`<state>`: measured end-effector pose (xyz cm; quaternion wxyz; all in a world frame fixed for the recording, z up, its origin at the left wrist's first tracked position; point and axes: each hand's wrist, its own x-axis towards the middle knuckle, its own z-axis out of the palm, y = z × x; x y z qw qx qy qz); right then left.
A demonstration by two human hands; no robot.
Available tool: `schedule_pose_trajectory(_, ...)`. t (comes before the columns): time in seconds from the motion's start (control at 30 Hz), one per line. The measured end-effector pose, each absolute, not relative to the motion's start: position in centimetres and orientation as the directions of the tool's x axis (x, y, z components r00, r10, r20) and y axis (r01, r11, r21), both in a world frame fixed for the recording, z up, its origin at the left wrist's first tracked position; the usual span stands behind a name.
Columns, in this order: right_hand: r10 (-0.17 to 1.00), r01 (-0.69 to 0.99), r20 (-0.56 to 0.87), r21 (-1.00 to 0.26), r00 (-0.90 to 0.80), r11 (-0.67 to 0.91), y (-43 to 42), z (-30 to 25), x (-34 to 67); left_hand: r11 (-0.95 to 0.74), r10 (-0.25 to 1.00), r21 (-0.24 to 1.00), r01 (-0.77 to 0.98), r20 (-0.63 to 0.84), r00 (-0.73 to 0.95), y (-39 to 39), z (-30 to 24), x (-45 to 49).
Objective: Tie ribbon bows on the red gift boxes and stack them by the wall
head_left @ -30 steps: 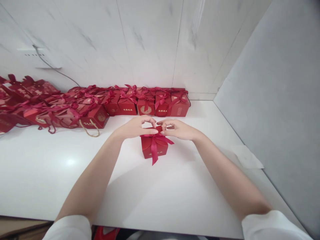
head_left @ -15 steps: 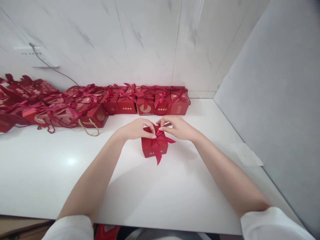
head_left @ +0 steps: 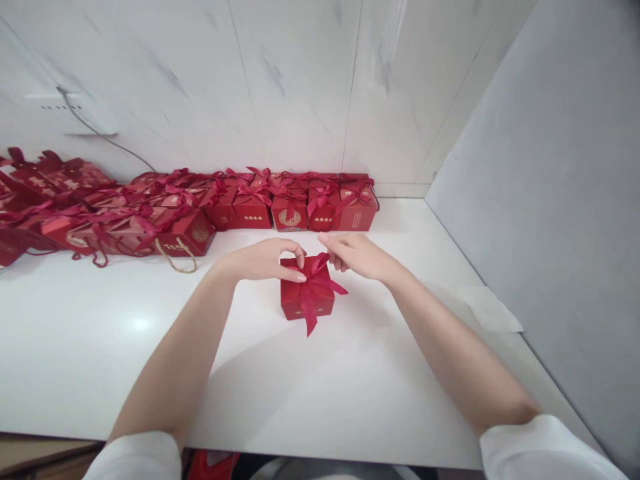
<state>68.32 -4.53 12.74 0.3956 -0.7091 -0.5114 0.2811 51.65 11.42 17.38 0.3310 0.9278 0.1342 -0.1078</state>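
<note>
A small red gift box [head_left: 320,303] stands on the white table [head_left: 350,387] in the middle of the view. A red ribbon [head_left: 314,283] is tied on its top, with tails hanging over the front. My left hand [head_left: 267,259] rests on the box's left top edge and pinches the left loop of the ribbon. My right hand [head_left: 355,255] pinches the right loop at the box's top. Both hands have their fingers closed on the ribbon.
A row of finished red gift boxes [head_left: 295,207] with bows lines the back wall, and a looser pile of red boxes and bags [head_left: 95,213] fills the back left. A grey wall [head_left: 550,200] closes the right side. A white paper sheet [head_left: 493,310] lies by it.
My hands have drawn slightly apart, pulling the loops outward into a bow. The box has turned a little and the ribbon tails have shifted on its front.
</note>
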Motion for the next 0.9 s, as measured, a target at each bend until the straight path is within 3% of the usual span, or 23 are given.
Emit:
schedule_pose_trajectory(0.13, 0.957, 0.57, -0.022, -0.799, 0.289, -0.191, -4.7, 13.0, 68.1, -0.758, 0.202, 0.542, 0.363, -0.335, 0.921, 12.2, 18.1, 51.0)
schedule_pose_trajectory(0.3, 0.933, 0.519, -0.062, -0.817, 0.356, -0.252, -4.0, 12.2, 68.4, -0.774, 0.187, 0.52, 0.362, -0.358, 0.915, 12.8, 18.1, 50.7)
schedule_pose_trajectory(0.47, 0.965, 0.521, 0.042, -0.848, 0.257, -0.102, -3.8, 11.6, 69.1, -0.776, 0.155, 0.541, 0.323, -0.333, 0.93, 12.9, 17.9, 50.7)
schedule_pose_trajectory(0.63, 0.984, 0.403, 0.011, -0.913, 0.176, -0.062, -4.7, 12.4, 70.4, -0.733, 0.294, 0.553, 0.396, -0.267, 0.918, 13.6, 18.2, 50.3)
schedule_pose_trajectory(0.77, 0.99, 0.388, -0.02, -0.919, 0.142, -0.074, -5.1, 12.9, 70.8, -0.675, 0.321, 0.619, 0.401, -0.243, 0.915, 13.6, 18.5, 50.2)
schedule_pose_trajectory(0.9, 0.991, 0.373, -0.051, -0.923, 0.126, -0.095, -4.9, 12.7, 70.3, -0.723, 0.378, 0.491, 0.485, -0.306, 0.874, 13.2, 18.7, 50.2)
